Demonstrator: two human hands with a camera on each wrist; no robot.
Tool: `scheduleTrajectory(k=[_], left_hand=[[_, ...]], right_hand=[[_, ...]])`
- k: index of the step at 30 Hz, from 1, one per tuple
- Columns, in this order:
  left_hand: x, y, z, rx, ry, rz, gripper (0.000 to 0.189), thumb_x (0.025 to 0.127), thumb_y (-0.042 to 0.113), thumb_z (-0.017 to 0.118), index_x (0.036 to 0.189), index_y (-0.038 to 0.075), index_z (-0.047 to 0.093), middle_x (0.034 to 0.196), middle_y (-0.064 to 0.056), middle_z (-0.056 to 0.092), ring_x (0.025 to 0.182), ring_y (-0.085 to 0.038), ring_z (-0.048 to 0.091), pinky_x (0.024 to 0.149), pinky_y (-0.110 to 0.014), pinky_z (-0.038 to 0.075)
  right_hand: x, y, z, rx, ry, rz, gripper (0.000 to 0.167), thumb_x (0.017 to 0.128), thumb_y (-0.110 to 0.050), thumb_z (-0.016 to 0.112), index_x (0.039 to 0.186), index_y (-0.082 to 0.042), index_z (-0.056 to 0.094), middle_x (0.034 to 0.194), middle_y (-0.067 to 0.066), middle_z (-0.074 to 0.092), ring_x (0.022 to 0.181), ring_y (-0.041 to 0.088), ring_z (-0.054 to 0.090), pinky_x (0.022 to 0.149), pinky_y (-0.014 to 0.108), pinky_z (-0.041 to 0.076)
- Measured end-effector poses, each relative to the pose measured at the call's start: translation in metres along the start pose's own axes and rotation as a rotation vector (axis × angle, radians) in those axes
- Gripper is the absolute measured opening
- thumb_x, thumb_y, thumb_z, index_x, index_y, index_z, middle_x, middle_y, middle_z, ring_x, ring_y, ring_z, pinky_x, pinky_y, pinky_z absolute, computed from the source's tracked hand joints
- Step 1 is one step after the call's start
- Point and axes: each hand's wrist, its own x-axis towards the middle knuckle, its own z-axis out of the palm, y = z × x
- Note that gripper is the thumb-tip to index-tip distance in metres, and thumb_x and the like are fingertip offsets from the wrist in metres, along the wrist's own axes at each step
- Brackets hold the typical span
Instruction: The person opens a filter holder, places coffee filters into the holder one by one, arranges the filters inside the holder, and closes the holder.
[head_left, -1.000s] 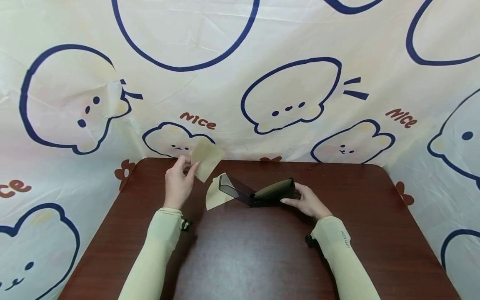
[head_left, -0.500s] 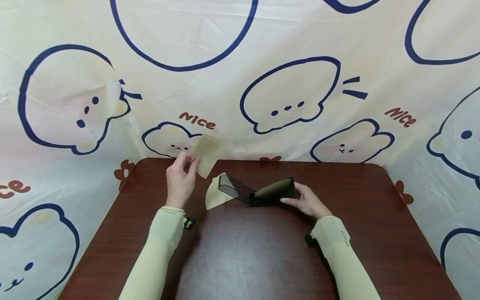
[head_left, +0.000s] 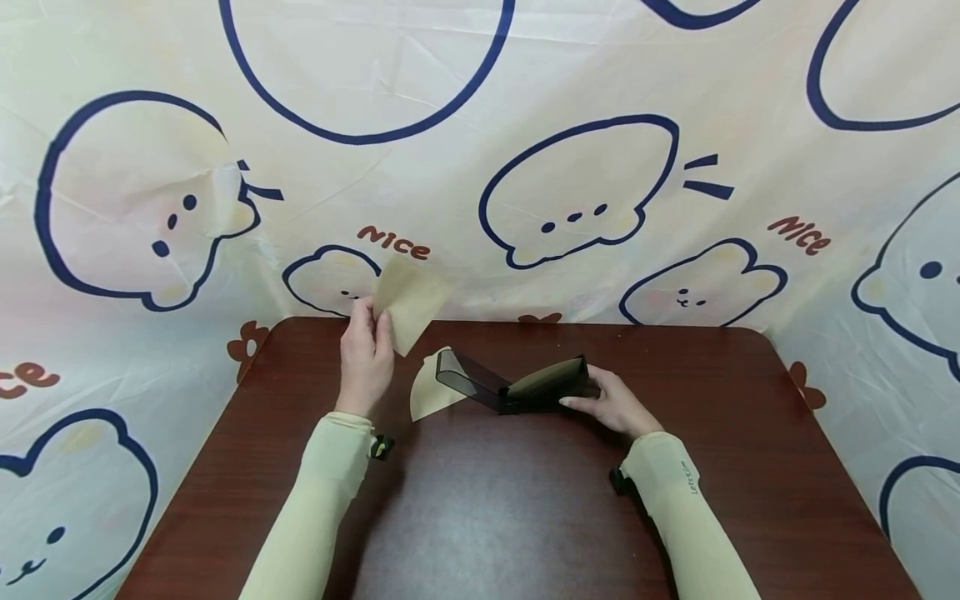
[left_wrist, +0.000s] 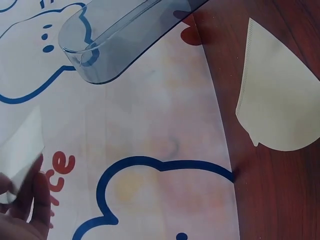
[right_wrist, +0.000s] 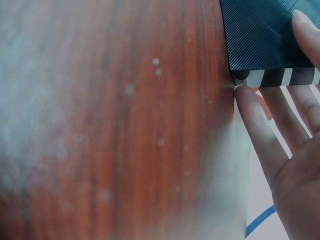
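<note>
Between its thumb and fingers, my left hand [head_left: 366, 360] pinches a pale tan coffee filter paper [head_left: 408, 305], raised above the table's back edge. A second coffee filter paper [left_wrist: 280, 95] lies on the table to the right of that hand, its crimped edge showing in the left wrist view. Partly over it leans the smoky see-through lid [head_left: 474, 382] of a black filter box [head_left: 543, 403], swung open toward the left. Inside the box rest more filter papers [head_left: 547, 380]. My right hand [head_left: 617, 405] grips the box's right end, thumb at the front and fingers behind.
The dark brown wooden table [head_left: 495, 508] stretches out to both sides and toward me. Behind it and at its sides hangs a pale cloth [head_left: 450, 192] printed with blue-outlined cartoon figures.
My left hand has shifted slightly right and its fingers have straightened along the filter paper, which has turned a little and risen. The right hand and the box have stayed put.
</note>
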Motion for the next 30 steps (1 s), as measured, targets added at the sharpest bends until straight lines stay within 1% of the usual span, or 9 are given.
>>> scheduleTrajectory(k=[3,5,8,10,12,16,22,26,30], left_hand=[[-0.0002,-0.001,0.0002,-0.021,0.01,-0.009,0.023,0.108,0.009,0.051,0.122,-0.008,0.051,0.098,-0.026,0.062,0.08,-0.033,0.062,0.069,-0.034,0.045],[-0.0008,-0.0004,0.0002,-0.061,0.004,-0.03,0.026,0.107,0.008,0.053,0.127,-0.008,0.049,0.11,-0.026,0.065,0.092,-0.036,0.068,0.077,-0.036,0.05],[-0.0014,0.0011,0.0003,-0.125,-0.004,-0.054,0.037,0.104,0.003,0.058,0.136,-0.006,0.042,0.118,-0.026,0.067,0.105,-0.036,0.069,0.088,-0.027,0.051],[-0.0019,0.0015,0.0008,-0.165,0.002,-0.061,0.046,0.1,-0.001,0.061,0.14,-0.005,0.037,0.115,-0.026,0.069,0.105,-0.031,0.068,0.092,-0.02,0.049],[-0.0017,0.0009,0.0013,-0.179,0.018,-0.055,0.05,0.098,-0.003,0.064,0.139,-0.005,0.036,0.108,-0.026,0.069,0.097,-0.026,0.066,0.088,-0.014,0.046],[-0.002,-0.0002,0.001,-0.157,0.032,-0.046,0.042,0.098,-0.001,0.066,0.129,-0.004,0.038,0.107,-0.024,0.07,0.088,-0.021,0.064,0.08,-0.017,0.047],[-0.0009,-0.0014,0.0003,-0.071,0.019,0.004,0.012,0.104,0.007,0.061,0.113,-0.001,0.058,0.097,-0.017,0.063,0.088,-0.022,0.064,0.074,-0.015,0.044],[-0.0012,-0.0027,-0.0004,-0.043,0.029,0.042,0.012,0.103,0.004,0.06,0.113,0.001,0.067,0.099,-0.016,0.065,0.09,-0.025,0.062,0.078,-0.018,0.044],[-0.0025,-0.0038,-0.0014,-0.028,0.013,0.044,0.018,0.099,0.0,0.064,0.117,0.003,0.069,0.111,-0.016,0.069,0.103,-0.027,0.065,0.088,-0.025,0.047]], right_hand=[[-0.0001,0.0008,0.0003,0.002,-0.002,0.003,0.041,0.094,-0.028,0.078,0.132,-0.02,0.064,0.133,0.005,0.068,0.131,0.031,0.06,0.108,0.054,0.049],[0.0,0.0013,0.0002,0.001,-0.001,0.001,0.041,0.094,-0.028,0.078,0.132,-0.02,0.064,0.133,0.005,0.068,0.131,0.03,0.06,0.108,0.054,0.049],[0.0002,0.0017,0.0,-0.003,-0.002,-0.006,0.04,0.094,-0.028,0.078,0.131,-0.02,0.064,0.132,0.004,0.068,0.131,0.03,0.06,0.108,0.054,0.049],[0.0,0.0017,-0.0002,-0.005,-0.001,-0.011,0.04,0.094,-0.028,0.078,0.131,-0.02,0.064,0.132,0.004,0.068,0.132,0.03,0.06,0.108,0.054,0.049],[-0.0001,0.0014,-0.0001,-0.004,-0.002,-0.013,0.04,0.095,-0.028,0.078,0.131,-0.02,0.064,0.132,0.004,0.068,0.131,0.031,0.06,0.107,0.054,0.049],[0.0002,0.0018,0.0002,-0.001,0.002,-0.014,0.04,0.094,-0.028,0.078,0.131,-0.02,0.064,0.132,0.005,0.068,0.132,0.031,0.06,0.107,0.054,0.049],[0.0008,0.0021,-0.0008,-0.009,0.009,-0.012,0.042,0.094,-0.03,0.079,0.132,-0.02,0.064,0.134,0.005,0.068,0.133,0.031,0.059,0.107,0.054,0.049],[0.001,0.0023,-0.0017,-0.007,0.003,-0.001,0.048,0.094,-0.033,0.078,0.137,-0.022,0.062,0.14,0.004,0.064,0.138,0.031,0.055,0.109,0.055,0.047],[0.001,0.0032,-0.0013,-0.006,-0.006,0.006,0.05,0.093,-0.035,0.078,0.139,-0.025,0.061,0.144,0.002,0.062,0.142,0.031,0.052,0.111,0.055,0.046]])
